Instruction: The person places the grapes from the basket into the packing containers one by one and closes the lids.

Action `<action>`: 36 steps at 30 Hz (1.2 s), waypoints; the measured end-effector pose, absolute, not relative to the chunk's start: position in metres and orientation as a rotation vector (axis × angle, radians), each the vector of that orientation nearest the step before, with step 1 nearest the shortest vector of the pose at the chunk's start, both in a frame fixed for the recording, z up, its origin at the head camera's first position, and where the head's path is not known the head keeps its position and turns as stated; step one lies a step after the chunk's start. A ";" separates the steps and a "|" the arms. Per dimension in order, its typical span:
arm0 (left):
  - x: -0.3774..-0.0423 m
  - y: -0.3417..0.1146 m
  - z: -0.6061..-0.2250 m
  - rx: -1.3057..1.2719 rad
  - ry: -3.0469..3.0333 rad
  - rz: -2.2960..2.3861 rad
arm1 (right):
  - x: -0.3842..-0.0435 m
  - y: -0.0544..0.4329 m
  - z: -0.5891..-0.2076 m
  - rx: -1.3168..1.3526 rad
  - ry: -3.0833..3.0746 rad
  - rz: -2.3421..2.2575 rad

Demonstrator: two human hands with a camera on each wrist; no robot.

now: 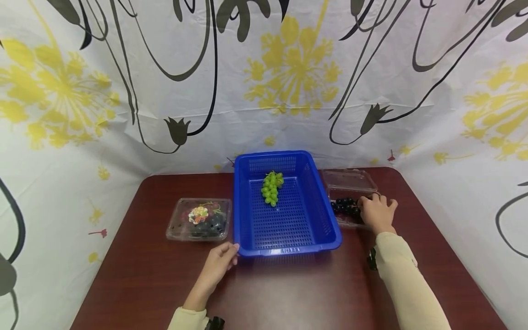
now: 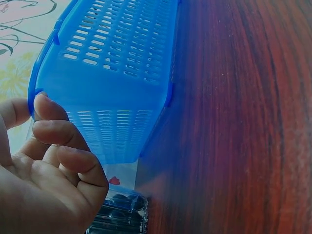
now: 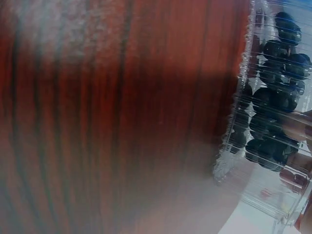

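Note:
A blue plastic basket [image 1: 284,250] with slotted walls stands mid-table, holding a bunch of green grapes [image 1: 272,188]. My left hand [image 1: 220,261] pinches the basket's near left corner by the rim, between thumb and bent fingers. On the right, a clear plastic box [image 1: 350,179] lies with its lid folded back. Inside it is a bunch of black grapes [image 1: 345,206], seen through the box wall in the right wrist view. My right hand [image 1: 377,213] reaches into the box and grips the right end of this bunch; its fingertips are partly hidden.
A lidded clear box [image 1: 200,220] with dark grapes and a flower-shaped sticker sits left of the basket. The brown wooden table [image 1: 297,293] is enclosed by a white patterned cloth [image 1: 231,82] at the back and sides.

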State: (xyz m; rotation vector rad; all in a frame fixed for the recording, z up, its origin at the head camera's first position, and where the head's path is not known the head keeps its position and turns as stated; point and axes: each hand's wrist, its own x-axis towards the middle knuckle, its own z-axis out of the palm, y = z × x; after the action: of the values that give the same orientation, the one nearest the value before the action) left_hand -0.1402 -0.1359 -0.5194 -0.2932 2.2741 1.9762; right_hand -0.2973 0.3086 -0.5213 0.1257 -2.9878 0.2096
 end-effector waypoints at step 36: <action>-0.138 -0.138 -0.514 -0.265 2.273 1.976 | -0.302 0.284 -0.442 0.282 -2.666 0.518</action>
State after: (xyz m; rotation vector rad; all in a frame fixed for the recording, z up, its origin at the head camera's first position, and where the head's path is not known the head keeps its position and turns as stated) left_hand -0.1383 -0.1378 -0.5137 -0.2646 2.2730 1.9759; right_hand -0.3022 0.2839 -0.4425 0.2821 -2.6660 0.5182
